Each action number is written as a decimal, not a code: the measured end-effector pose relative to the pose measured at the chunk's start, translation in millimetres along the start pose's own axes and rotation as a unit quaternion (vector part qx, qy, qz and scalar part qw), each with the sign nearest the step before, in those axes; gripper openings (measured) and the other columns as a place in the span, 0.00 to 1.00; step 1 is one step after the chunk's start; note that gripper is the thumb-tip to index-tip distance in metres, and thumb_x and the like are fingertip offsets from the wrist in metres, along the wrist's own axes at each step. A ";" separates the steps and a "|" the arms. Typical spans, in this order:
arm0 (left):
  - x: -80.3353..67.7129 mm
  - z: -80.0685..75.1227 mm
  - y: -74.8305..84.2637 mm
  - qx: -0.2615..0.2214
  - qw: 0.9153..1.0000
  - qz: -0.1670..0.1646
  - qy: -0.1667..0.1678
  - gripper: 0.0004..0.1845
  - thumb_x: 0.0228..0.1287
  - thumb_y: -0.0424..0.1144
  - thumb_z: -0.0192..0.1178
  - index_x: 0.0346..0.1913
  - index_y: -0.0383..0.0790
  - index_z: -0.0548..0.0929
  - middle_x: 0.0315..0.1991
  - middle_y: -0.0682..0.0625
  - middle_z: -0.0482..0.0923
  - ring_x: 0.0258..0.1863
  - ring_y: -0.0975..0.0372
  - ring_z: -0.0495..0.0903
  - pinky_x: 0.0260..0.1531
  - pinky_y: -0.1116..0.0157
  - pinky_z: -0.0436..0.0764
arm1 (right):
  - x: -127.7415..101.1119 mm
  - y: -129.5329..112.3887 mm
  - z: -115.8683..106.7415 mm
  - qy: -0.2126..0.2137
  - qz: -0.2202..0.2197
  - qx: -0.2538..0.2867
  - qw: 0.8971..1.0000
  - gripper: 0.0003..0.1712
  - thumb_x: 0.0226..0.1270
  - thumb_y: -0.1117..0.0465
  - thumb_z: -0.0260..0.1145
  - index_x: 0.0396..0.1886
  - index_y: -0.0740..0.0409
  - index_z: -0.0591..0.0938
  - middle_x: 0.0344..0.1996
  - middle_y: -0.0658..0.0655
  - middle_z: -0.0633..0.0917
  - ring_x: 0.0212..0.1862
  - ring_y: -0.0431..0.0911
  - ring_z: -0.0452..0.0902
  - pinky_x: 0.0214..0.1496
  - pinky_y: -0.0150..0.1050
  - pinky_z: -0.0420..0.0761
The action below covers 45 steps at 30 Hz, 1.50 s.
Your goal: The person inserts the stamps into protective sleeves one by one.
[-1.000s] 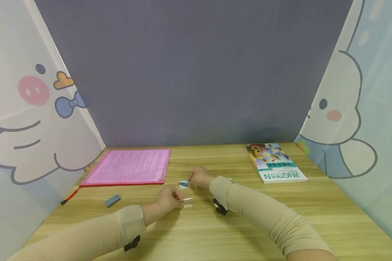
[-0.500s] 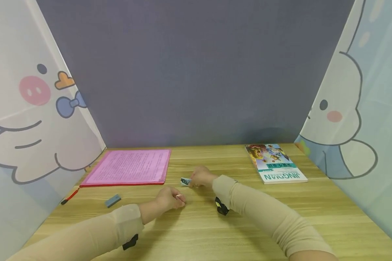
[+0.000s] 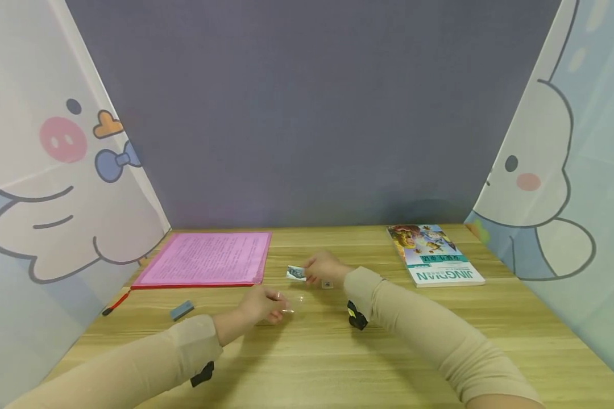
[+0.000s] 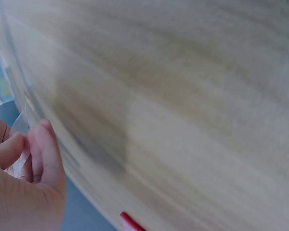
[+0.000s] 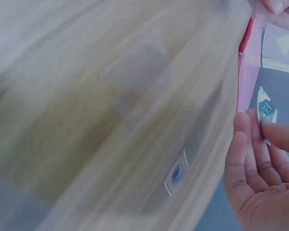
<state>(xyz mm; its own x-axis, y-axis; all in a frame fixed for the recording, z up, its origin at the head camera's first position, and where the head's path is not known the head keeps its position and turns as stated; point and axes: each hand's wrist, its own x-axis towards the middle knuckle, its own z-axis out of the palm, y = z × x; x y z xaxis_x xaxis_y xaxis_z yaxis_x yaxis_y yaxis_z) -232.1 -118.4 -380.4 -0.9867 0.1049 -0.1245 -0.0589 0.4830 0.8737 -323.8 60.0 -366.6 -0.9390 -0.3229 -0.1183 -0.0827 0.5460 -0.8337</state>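
Observation:
My left hand (image 3: 263, 305) pinches a small clear plastic film (image 3: 295, 304) between thumb and fingers; the film's edge (image 4: 20, 122) shows in the left wrist view. Farther forward, my right hand (image 3: 326, 269) pinches a small white-and-dark-green printed piece (image 3: 295, 273) by its right end. Up close, that piece (image 5: 266, 110) has a toothed edge like a postage stamp, and my right thumb covers part of it. On the wooden table just below my right hand lies a small pale-bordered square (image 3: 327, 284) with a dark mark in its middle.
A pink document folder (image 3: 204, 258) with a red edge and red zip pull (image 3: 116, 303) lies at the back left. Nearer sits a blue-grey eraser-like block (image 3: 182, 311). At the back right is a paperback book (image 3: 435, 255). A dark panel (image 3: 307, 113) stands behind the table.
My right hand has drawn the printed piece slightly right and away, uncovering the small square. My left hand has turned the clear film, so its face shows more. The head view has shifted slightly.

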 end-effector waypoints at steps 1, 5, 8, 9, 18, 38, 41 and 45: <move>0.4 -1.6 1.5 -0.004 1.000 0.006 -0.001 0.04 0.59 0.26 0.65 0.35 0.25 0.84 0.27 0.42 0.86 0.22 0.60 0.83 0.28 0.62 0.88 | -0.8 -0.8 -1.8 0.005 -0.008 0.007 1.000 0.08 0.63 0.70 0.65 0.41 0.70 0.83 0.28 0.61 0.87 0.32 0.52 0.86 0.38 0.42 0.88; 1.2 -8.0 9.2 -0.029 1.000 0.012 -0.002 0.04 0.58 0.25 0.65 0.34 0.25 0.84 0.27 0.41 0.86 0.23 0.59 0.84 0.30 0.60 0.89 | -3.9 -5.3 -8.3 0.024 -0.032 0.034 0.999 0.08 0.63 0.70 0.64 0.41 0.68 0.83 0.30 0.61 0.86 0.35 0.55 0.85 0.42 0.45 0.88; 1.9 -12.1 16.0 -0.039 0.999 0.005 0.011 0.03 0.59 0.25 0.65 0.34 0.26 0.84 0.27 0.42 0.86 0.24 0.58 0.85 0.32 0.58 0.89 | -6.1 -8.0 -12.5 0.036 -0.047 0.040 0.997 0.09 0.64 0.69 0.64 0.43 0.66 0.83 0.32 0.59 0.85 0.36 0.55 0.84 0.44 0.48 0.87; 2.5 -13.4 18.1 -0.039 0.999 0.004 0.017 0.03 0.58 0.26 0.65 0.33 0.27 0.84 0.28 0.42 0.85 0.24 0.58 0.85 0.33 0.58 0.89 | -6.9 -8.8 -14.1 0.038 -0.051 0.043 0.997 0.09 0.64 0.69 0.64 0.43 0.67 0.83 0.33 0.59 0.85 0.37 0.55 0.84 0.45 0.48 0.87; 15.2 -27.1 34.3 -0.068 0.996 0.018 0.057 0.09 0.61 0.31 0.66 0.40 0.26 0.85 0.31 0.42 0.86 0.22 0.64 0.82 0.33 0.63 0.88 | -14.6 -9.7 -34.7 0.046 -0.065 0.044 0.996 0.12 0.67 0.62 0.66 0.47 0.62 0.83 0.38 0.58 0.85 0.36 0.51 0.84 0.37 0.36 0.86; 35.6 -28.3 70.1 -0.101 0.987 0.069 0.106 0.11 0.64 0.38 0.65 0.40 0.30 0.86 0.30 0.44 0.86 0.23 0.64 0.82 0.35 0.64 0.87 | -34.7 -20.1 -84.0 0.068 -0.074 0.068 0.993 0.16 0.66 0.55 0.67 0.46 0.63 0.83 0.32 0.56 0.86 0.36 0.47 0.83 0.42 0.38 0.86; 37.0 -25.9 74.4 -0.105 0.985 0.079 0.108 0.11 0.64 0.37 0.65 0.40 0.29 0.86 0.31 0.41 0.86 0.25 0.62 0.83 0.34 0.63 0.88 | -36.9 -20.7 -87.4 0.073 -0.067 0.076 0.992 0.16 0.66 0.55 0.68 0.45 0.63 0.83 0.31 0.54 0.86 0.34 0.44 0.82 0.41 0.36 0.86; 39.1 -24.0 77.4 -0.105 0.983 0.094 0.120 0.11 0.64 0.36 0.64 0.41 0.28 0.86 0.32 0.40 0.86 0.24 0.61 0.83 0.32 0.65 0.87 | -42.5 -24.3 -90.1 0.071 -0.060 0.084 0.992 0.16 0.67 0.56 0.67 0.46 0.63 0.82 0.30 0.51 0.86 0.33 0.42 0.81 0.42 0.36 0.85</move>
<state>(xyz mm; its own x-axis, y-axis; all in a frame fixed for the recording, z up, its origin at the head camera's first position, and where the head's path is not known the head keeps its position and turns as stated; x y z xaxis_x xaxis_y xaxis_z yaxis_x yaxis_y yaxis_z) -278.9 -97.7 -306.4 -0.9890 -0.0449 0.1411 0.1229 0.2817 0.9516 -312.0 130.2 -292.7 -0.9643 -0.2591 0.0554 -0.1519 0.3692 -0.9169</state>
